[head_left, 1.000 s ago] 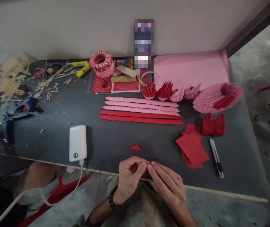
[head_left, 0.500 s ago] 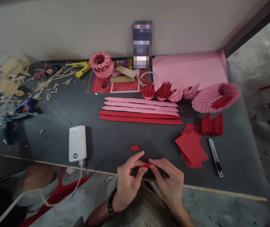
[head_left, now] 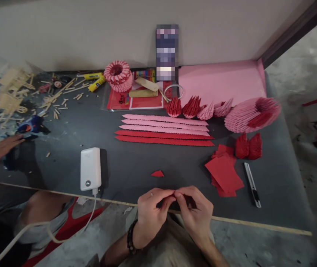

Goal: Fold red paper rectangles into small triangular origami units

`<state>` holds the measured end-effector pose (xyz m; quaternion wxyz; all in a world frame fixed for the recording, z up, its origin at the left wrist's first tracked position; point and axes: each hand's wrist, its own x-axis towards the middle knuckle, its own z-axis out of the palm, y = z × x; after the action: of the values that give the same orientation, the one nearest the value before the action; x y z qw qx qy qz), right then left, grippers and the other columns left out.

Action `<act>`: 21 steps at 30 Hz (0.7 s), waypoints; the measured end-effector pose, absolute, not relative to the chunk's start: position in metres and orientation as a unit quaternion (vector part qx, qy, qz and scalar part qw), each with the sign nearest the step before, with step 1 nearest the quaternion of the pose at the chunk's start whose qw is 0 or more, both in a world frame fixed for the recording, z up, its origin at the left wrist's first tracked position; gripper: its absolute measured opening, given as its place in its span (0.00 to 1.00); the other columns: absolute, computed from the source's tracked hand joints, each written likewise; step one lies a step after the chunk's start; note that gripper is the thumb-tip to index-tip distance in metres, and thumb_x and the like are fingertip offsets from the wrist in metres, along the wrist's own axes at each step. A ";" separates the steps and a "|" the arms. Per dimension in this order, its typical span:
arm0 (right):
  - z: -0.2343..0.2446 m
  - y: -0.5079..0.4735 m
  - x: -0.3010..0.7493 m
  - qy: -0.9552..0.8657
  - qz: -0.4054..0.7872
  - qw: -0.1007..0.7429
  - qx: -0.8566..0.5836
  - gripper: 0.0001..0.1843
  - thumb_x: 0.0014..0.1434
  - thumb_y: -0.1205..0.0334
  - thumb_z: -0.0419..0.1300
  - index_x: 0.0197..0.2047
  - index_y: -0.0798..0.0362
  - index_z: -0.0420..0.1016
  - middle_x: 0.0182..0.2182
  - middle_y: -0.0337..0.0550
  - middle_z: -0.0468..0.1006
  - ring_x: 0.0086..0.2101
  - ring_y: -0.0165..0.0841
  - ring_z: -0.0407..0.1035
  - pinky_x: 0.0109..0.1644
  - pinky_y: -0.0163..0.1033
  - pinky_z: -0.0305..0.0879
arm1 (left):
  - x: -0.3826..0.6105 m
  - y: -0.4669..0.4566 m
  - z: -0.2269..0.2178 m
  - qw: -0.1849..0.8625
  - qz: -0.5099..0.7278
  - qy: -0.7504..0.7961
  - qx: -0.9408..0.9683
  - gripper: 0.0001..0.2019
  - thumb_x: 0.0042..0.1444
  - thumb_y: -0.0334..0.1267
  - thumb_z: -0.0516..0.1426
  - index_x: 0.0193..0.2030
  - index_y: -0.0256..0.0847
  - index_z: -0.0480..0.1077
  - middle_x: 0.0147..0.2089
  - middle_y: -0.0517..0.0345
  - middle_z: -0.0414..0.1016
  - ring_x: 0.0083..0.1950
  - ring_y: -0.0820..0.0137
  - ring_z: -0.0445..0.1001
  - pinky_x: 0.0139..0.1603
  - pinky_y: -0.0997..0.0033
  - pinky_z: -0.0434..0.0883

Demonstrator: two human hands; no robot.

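At the front edge of the table, my left hand and my right hand meet fingertip to fingertip. Both are closed in a pinch on a small folded red paper piece, now nearly hidden by the fingers. Just beyond them lies one folded red paper triangle. Loose red paper rectangles form a fanned pile to the right of my right hand. Farther back, long pink strips and red strips of linked folded pieces lie side by side.
A utility knife and bundled red pieces are at right. Behind stand a pink folded-paper form and a round one. At left are a white power bank, wooden sticks and another person's hand.
My left index finger has come down from its raised position onto the red piece, covering it. At the left, another person's hand has reached farther in over the table.
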<state>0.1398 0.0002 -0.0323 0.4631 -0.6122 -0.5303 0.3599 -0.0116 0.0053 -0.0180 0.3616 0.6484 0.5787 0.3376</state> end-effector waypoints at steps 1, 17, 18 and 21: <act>-0.033 0.000 0.140 -0.529 0.358 0.463 -0.615 0.05 0.62 0.64 0.65 0.33 0.51 0.80 0.27 0.36 0.79 0.26 0.28 0.71 0.29 0.33 0.68 | -0.012 0.006 -0.017 0.380 0.329 0.580 0.641 0.09 0.63 0.34 0.63 0.46 0.55 0.81 0.38 0.60 0.87 0.36 0.64 0.84 0.38 0.64 0.82; -0.036 0.006 0.154 -0.443 0.517 0.459 -0.571 0.09 0.64 0.58 0.63 0.45 0.49 0.83 0.37 0.43 0.82 0.36 0.30 0.77 0.38 0.33 0.75 | 0.006 -0.002 -0.020 0.588 0.415 0.604 0.343 0.08 0.62 0.41 0.65 0.42 0.38 0.77 0.37 0.53 0.86 0.37 0.67 0.85 0.41 0.73 0.81; -0.036 0.005 0.154 -0.453 0.507 0.463 -0.569 0.10 0.65 0.58 0.63 0.47 0.48 0.83 0.38 0.44 0.82 0.37 0.31 0.77 0.39 0.34 0.74 | 0.006 -0.001 -0.020 0.587 0.418 0.605 0.339 0.08 0.62 0.41 0.65 0.42 0.38 0.77 0.37 0.53 0.86 0.37 0.68 0.85 0.41 0.73 0.81; -0.035 0.004 0.151 -0.463 0.478 0.466 -0.582 0.10 0.62 0.60 0.66 0.47 0.47 0.84 0.39 0.43 0.82 0.35 0.30 0.76 0.34 0.32 0.72 | 0.006 0.000 -0.019 0.595 0.411 0.600 0.342 0.09 0.61 0.41 0.65 0.41 0.37 0.76 0.36 0.53 0.86 0.37 0.67 0.85 0.41 0.73 0.81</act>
<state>0.1511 0.0035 -0.0346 0.4661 -0.5824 -0.4633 0.4785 0.0062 -0.0003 -0.0193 0.5953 0.3419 0.5999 0.4109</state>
